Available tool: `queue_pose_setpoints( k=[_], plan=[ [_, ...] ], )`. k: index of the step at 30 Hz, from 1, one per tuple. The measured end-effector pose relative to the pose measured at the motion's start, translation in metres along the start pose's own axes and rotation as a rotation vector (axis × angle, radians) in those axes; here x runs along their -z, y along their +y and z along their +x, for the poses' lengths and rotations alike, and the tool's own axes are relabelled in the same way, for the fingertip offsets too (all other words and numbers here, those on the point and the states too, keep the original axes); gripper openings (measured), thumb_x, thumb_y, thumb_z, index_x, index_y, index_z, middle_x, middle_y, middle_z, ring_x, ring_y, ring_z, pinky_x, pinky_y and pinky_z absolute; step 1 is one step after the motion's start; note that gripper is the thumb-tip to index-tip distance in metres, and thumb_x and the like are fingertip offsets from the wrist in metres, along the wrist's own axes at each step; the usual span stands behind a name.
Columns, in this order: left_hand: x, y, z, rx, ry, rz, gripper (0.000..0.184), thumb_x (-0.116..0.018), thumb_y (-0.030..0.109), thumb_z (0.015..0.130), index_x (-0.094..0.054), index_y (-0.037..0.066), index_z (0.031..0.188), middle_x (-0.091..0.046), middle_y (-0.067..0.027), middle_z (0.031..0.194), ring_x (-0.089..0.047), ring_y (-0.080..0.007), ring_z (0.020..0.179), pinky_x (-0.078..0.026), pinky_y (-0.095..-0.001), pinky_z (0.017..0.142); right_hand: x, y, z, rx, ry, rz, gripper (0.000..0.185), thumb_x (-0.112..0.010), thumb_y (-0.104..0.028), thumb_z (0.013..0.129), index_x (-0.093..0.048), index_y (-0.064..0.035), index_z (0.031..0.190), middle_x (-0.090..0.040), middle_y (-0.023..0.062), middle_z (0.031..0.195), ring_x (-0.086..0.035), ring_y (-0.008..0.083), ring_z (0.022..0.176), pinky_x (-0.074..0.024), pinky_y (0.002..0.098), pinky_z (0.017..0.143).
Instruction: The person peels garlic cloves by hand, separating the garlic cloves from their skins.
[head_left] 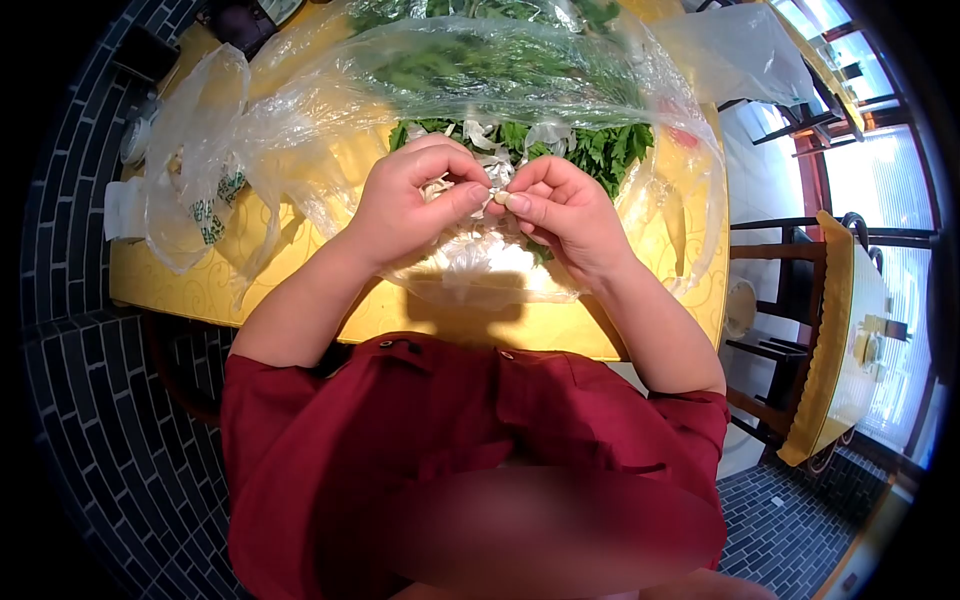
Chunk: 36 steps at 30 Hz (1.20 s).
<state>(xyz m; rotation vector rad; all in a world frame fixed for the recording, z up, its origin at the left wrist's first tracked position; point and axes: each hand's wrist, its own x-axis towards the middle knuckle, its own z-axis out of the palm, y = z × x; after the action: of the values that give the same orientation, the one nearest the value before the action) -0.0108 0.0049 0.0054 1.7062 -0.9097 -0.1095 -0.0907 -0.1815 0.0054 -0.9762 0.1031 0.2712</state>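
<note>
On the left edge of the yellow, patterned cloth-covered table, a white squarish item stood beside a crumpled clear plastic bag with green print; pale and brownish contents showed dimly through its film, too blurred to name. Next, a large, clear, glossy plastic bag spread across the middle of the surface toward its far edge, with leafy green stalks inside and under its film.

Your left hand was over the near side of that bag, thumb and forefinger pinching the left side of a small, cream-white, clove-like piece. The piece was between your two hands, above the plastic near the near edge. Your right hand pinched its right side between thumb and forefinger. Below both hands, papery white shreds lay on the plastic, brightly lit. Toward the surface's right edge, green leaves spilled from under the film, and a reddish patch showed through it.
</note>
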Motion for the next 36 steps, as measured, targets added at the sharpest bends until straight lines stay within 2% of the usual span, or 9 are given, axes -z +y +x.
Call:
queue_pose_setpoints(
  k=[3,6,12,18,24,27,29,33,36],
  plan=[
    [0.001,0.003,-0.001,-0.038,-0.066,0.008,0.014,-0.072,0.007,0.069,-0.064,0.005,0.081,-0.062,-0.0065,0.082,-0.059,-0.0193,0.077,-0.047,-0.0289,0.069,0.000,0.006,0.001,0.045,0.021,-0.021,0.013,-0.063,-0.003,0.083,-0.055,-0.0037,0.093,-0.062,0.0048,0.080,-0.053,0.0055,0.064,-0.0405,0.0169,0.054],
    [0.000,0.002,-0.002,-0.056,-0.051,0.052,0.015,-0.073,0.007,0.068,-0.065,0.006,0.081,-0.062,-0.0068,0.081,-0.059,-0.0193,0.076,-0.047,-0.0290,0.067,0.000,0.006,0.000,0.039,-0.005,-0.066,0.013,-0.065,-0.003,0.082,-0.055,-0.0029,0.092,-0.059,0.0023,0.075,-0.055,0.0071,0.068,-0.0442,0.0187,0.059],
    [0.003,0.005,-0.001,-0.115,-0.057,0.079,0.013,-0.072,0.007,0.069,-0.065,0.006,0.080,-0.062,-0.0071,0.080,-0.060,-0.0204,0.074,-0.048,-0.0294,0.065,0.000,-0.002,-0.001,0.006,-0.015,-0.278,0.017,-0.067,-0.005,0.080,-0.058,-0.0012,0.095,-0.059,0.0026,0.077,-0.059,0.0095,0.075,-0.0485,0.0210,0.068],
    [0.001,0.004,-0.002,-0.176,-0.096,0.074,0.012,-0.070,0.006,0.070,-0.064,0.005,0.079,-0.061,-0.0066,0.079,-0.058,-0.0201,0.074,-0.046,-0.0292,0.066,-0.002,-0.002,-0.003,-0.038,-0.008,-0.271,0.021,-0.070,-0.008,0.079,-0.061,-0.0008,0.096,-0.062,0.0046,0.080,-0.060,0.0094,0.072,-0.0490,0.0214,0.063],
    [0.004,0.005,-0.005,0.010,-0.141,0.017,0.009,-0.069,0.004,0.073,-0.062,0.002,0.079,-0.061,-0.0070,0.082,-0.057,-0.0172,0.077,-0.045,-0.0279,0.070,-0.006,-0.002,-0.006,0.338,0.035,-0.810,0.019,-0.071,-0.012,0.078,-0.064,-0.0027,0.093,-0.063,0.0032,0.074,-0.060,0.0079,0.066,-0.0480,0.0214,0.060],
    [0.006,0.005,-0.003,0.073,-0.172,-0.099,0.009,-0.069,0.008,0.074,-0.065,0.002,0.080,-0.063,-0.0063,0.081,-0.058,-0.0156,0.076,-0.045,-0.0271,0.070,-0.007,-0.006,-0.009,0.402,0.063,-1.010,0.018,-0.071,-0.014,0.077,-0.064,-0.0058,0.092,-0.064,0.0046,0.076,-0.061,0.0121,0.067,-0.0481,0.0245,0.060],
    [0.004,0.004,-0.003,0.097,-0.155,-0.152,0.012,-0.071,0.013,0.075,-0.068,0.004,0.082,-0.064,-0.0048,0.077,-0.059,-0.0137,0.073,-0.046,-0.0266,0.068,-0.002,-0.003,-0.006,0.547,0.050,-1.096,0.017,-0.070,-0.016,0.077,-0.065,-0.0075,0.091,-0.063,0.0054,0.077,-0.061,0.0176,0.069,-0.0482,0.0281,0.061],
    [0.004,0.004,-0.002,0.204,-0.189,-0.187,0.013,-0.071,0.014,0.076,-0.069,0.003,0.083,-0.065,-0.0050,0.078,-0.059,-0.0120,0.074,-0.046,-0.0261,0.069,0.004,-0.001,-0.001,0.733,-0.021,-1.245,0.016,-0.068,-0.019,0.077,-0.065,-0.0097,0.089,-0.062,0.0064,0.078,-0.060,0.0262,0.073,-0.0478,0.0342,0.063],
    [0.004,0.005,-0.003,0.299,-0.200,-0.216,0.013,-0.070,0.013,0.076,-0.068,0.003,0.083,-0.065,-0.0048,0.079,-0.059,-0.0109,0.073,-0.046,-0.0257,0.068,0.003,-0.001,0.000,0.818,-0.032,-1.268,0.014,-0.066,-0.021,0.079,-0.065,-0.0109,0.089,-0.060,0.0062,0.075,-0.058,0.0271,0.070,-0.0469,0.0363,0.062]
  ],
)
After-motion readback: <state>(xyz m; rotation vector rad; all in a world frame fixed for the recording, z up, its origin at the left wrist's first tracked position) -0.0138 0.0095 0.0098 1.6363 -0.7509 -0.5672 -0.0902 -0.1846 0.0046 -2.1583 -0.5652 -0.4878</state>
